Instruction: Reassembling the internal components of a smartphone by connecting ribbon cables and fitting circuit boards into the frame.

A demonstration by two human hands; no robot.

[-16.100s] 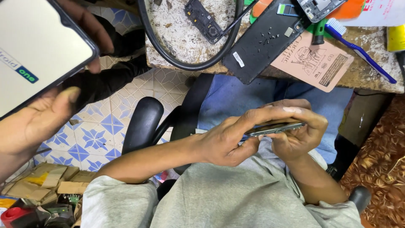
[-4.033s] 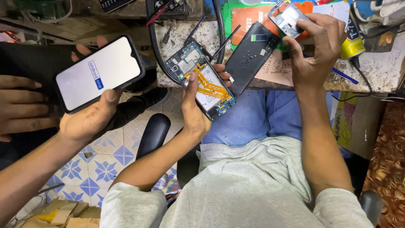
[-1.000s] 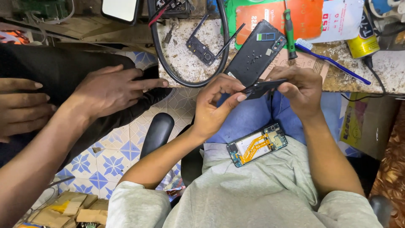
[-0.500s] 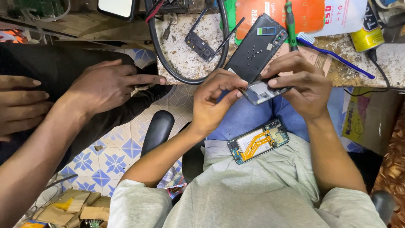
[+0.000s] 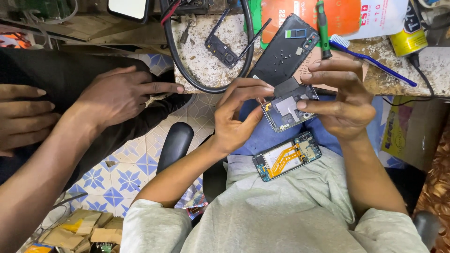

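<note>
Setting: a worn, speckled stone workbench (image 5: 211, 70) stands over a floor of blue-and-white patterned tiles (image 5: 126, 168); the person sits at its front edge, lap below.
Held part: a thin grey plastic inner phone frame with a dark metal shield (image 5: 288, 105) is held in the air just off the bench's front edge, above the lap.
Left hand (image 5: 236, 119): fingers curled, thumb and fingertips pinching the frame's left edge and upper corner.
Right hand (image 5: 340, 100): fingers spread and half bent, fingertips steadying the frame's right side and top.
Handling: judged light, thin and easily flexed; the small fitted parts look fragile. Grip by the outer rim only, not on the shield or the connectors.
On the lap: an opened phone body with an orange flex cable (image 5: 287, 157) lies on the grey shirt, apart from both hands.
On the bench: a black phone back cover (image 5: 286, 49) lies at the front edge; a green-handled screwdriver (image 5: 322, 28) and a blue toothbrush (image 5: 370, 58) lie beside it.
Nearby: another person's hand (image 5: 122, 96) rests at the bench's left corner.
</note>
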